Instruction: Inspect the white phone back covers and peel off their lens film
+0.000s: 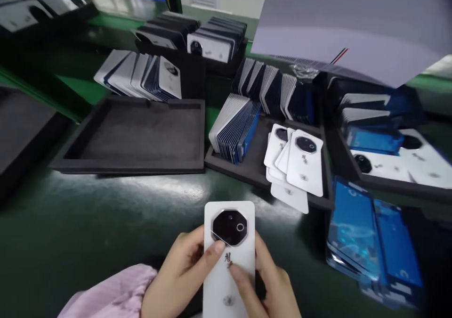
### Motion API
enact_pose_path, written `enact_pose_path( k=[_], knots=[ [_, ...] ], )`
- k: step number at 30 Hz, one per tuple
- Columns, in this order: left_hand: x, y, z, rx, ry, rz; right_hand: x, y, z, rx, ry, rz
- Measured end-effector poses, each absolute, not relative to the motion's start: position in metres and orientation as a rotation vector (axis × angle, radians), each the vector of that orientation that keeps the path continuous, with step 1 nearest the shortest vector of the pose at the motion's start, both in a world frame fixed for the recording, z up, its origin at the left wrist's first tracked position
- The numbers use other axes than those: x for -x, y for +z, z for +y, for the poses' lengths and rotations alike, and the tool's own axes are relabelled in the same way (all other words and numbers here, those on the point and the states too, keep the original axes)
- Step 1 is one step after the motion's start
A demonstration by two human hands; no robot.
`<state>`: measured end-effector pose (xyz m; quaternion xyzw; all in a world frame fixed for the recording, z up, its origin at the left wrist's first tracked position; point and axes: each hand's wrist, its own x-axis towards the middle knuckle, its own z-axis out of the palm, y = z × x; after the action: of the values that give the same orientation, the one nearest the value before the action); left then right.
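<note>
A white phone back cover (228, 256) with a black octagonal camera window is held upright at the bottom centre, over the dark green table. My left hand (180, 275), in a pink sleeve, grips its left edge with the thumb lying just under the camera window. My right hand (271, 285) wraps round its right edge, the thumb pressing on the cover's middle. Both hands are closed on this one cover.
An empty black foam tray (88, 139) lies left of centre. Further black trays (247, 167) hold rows of standing covers and a loose fan of white covers (300, 162). Blue-filmed pieces (374, 238) are stacked at the right. A large pale sheet (353, 21) hangs at top right.
</note>
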<state>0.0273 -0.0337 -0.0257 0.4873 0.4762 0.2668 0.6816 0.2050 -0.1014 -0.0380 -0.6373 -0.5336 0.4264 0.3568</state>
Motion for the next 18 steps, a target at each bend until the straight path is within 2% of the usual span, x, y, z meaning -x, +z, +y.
enact_pose_path(
  k=[5,7,14,18],
  knots=[
    [-0.026,-0.025,-0.030,-1.273,0.557,1.153,-0.207,-0.033,-0.096,1.709,0.400,-1.572],
    [-0.029,-0.025,-0.031,-1.343,0.550,1.153,-0.202,-0.028,-0.093,1.716,0.391,-1.516],
    [-0.031,-0.028,-0.037,-1.349,0.439,1.117,-0.210,-0.021,-0.078,1.581,0.816,-1.416],
    [-0.025,-0.031,-0.034,-1.209,0.397,1.179,-0.210,-0.023,-0.096,1.583,0.344,-1.049]
  ],
)
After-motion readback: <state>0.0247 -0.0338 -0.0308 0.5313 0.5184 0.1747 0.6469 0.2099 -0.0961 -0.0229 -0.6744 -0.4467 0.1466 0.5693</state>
